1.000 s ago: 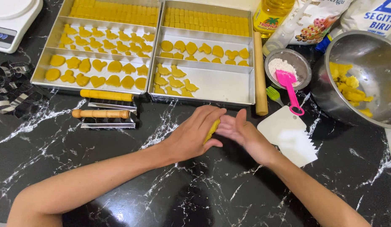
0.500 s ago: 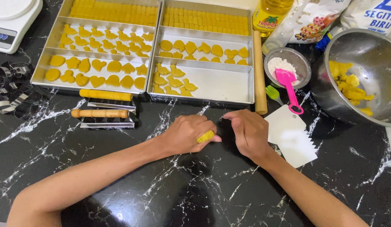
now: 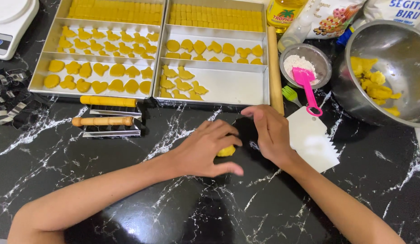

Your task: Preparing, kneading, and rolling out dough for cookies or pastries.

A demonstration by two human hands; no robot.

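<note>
My left hand (image 3: 206,150) lies on the black marble counter, fingers curled over a small lump of yellow dough (image 3: 226,151) that shows under the fingertips. My right hand (image 3: 269,132) hovers just to the right of it, fingers spread and bent, holding nothing that I can see. Both hands sit in front of the metal baking trays (image 3: 219,86), whose compartments hold several yellow shaped cookies (image 3: 185,81).
A wooden rolling pin (image 3: 274,68) lies beside the trays. A white toothed scraper (image 3: 311,138) is right of my right hand. A steel bowl (image 3: 390,68) holds dough; a small bowl holds flour and a pink spatula (image 3: 307,86). Two wooden-handled cutters (image 3: 106,122), metal cookie cutters (image 3: 9,97) and a scale (image 3: 11,22) lie left.
My hands were pressed together around the dough. They have parted: the left hand moved down and covers the dough on the counter, the right hand opened and drew slightly right.
</note>
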